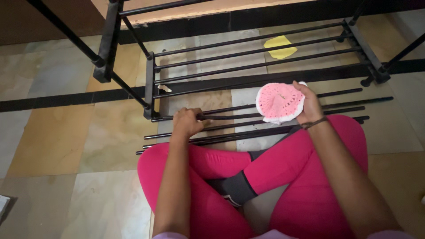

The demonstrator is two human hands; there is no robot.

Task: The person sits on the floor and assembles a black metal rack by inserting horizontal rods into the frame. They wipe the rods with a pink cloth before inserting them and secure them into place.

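I sit cross-legged on the floor in pink trousers. My left hand (188, 121) is closed around a thin black metal rod (239, 116), one of several loose rods lying across the floor in front of my knees. My right hand (310, 106) holds a round pink and white crocheted cloth (279, 102) above the rods. A black metal rack frame (150, 84) with several fitted rods stands just beyond the loose ones.
A yellow scrap (280, 46) lies on the tiled floor under the rack's rods. A small pale scrap (164, 88) rests near the rack's left post. A black side frame (368, 48) closes the rack at the right. Marble tiles spread to the left.
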